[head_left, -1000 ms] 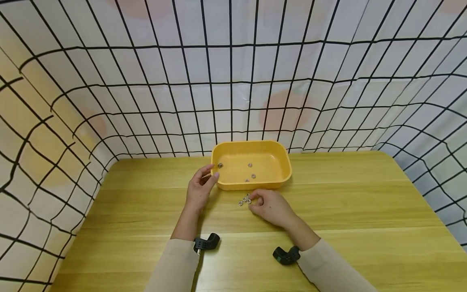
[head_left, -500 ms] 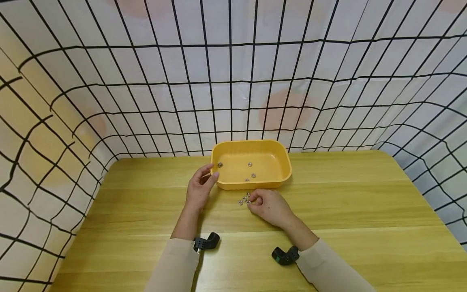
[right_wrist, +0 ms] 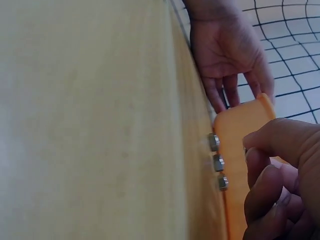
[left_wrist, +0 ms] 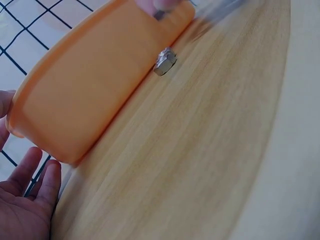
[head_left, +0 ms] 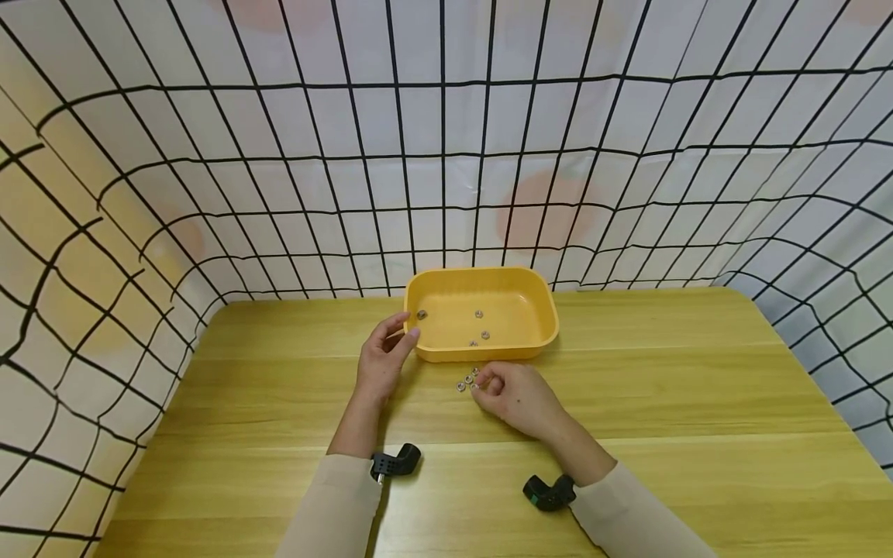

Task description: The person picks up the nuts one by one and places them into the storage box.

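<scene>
A yellow plastic tray point(head_left: 537, 341) stands at the back of the table, with several metal nuts point(head_left: 485, 335) inside it. My left hand point(head_left: 380, 364) touches the tray's left end; its thumb and index finger rest at the rim and the other fingers extend outside the wall. Just in front of the tray, my right hand point(head_left: 519, 395) pinches a nut point(left_wrist: 159, 14) between thumb and index finger, mostly hidden by the fingertips. Beside those fingertips three more nuts point(right_wrist: 218, 163) lie on the wood, close together.
The wooden tabletop point(head_left: 684, 418) extends around both arms. A black wire grid point(head_left: 443, 155) with pale cloth behind it rises at the back and sides. Each wrist carries a black camera point(head_left: 396, 463).
The right thumb and index finger have closed around the nearest loose nut, shifting very slightly left. My left hand and the tray stay where they were.
</scene>
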Available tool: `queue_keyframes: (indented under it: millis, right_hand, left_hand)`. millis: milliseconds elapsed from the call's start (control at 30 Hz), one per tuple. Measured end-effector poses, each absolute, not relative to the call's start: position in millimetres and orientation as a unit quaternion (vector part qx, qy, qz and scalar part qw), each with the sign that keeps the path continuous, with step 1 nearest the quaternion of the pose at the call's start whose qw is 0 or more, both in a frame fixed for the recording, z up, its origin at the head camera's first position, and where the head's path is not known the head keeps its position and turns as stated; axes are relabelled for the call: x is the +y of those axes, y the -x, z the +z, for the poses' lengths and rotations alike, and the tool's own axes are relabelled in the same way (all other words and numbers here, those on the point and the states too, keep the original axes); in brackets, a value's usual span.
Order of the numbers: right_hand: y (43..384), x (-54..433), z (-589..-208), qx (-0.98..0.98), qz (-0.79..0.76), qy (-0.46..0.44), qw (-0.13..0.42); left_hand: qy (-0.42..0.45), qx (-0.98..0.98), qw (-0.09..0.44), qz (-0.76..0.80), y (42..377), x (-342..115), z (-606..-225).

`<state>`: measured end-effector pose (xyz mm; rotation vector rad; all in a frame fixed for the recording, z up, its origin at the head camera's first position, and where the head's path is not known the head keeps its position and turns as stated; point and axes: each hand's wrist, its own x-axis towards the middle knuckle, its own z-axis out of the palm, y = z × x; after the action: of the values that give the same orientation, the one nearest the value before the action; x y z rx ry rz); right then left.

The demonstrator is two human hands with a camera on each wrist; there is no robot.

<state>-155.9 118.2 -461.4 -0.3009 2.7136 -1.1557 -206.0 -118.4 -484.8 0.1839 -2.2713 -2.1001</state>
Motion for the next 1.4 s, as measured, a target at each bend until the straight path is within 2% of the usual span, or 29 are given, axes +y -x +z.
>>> queue_keyframes:
  millis: [733, 1400]
  right_hand:
    - [160.8, 133.1, -421.9, 0.909, -0.402, 0.080, 0.070]
    - [205.2, 148.3, -411.3, 0.936, -0.332, 0.115, 0.005]
  left_hand:
    - [-0.060, -0.731, 0.022, -0.679, 205.5, -119.0, -483.8]
    - [-0.054, -0.732, 0.021, -0.678, 205.4, -118.7, -484.0]
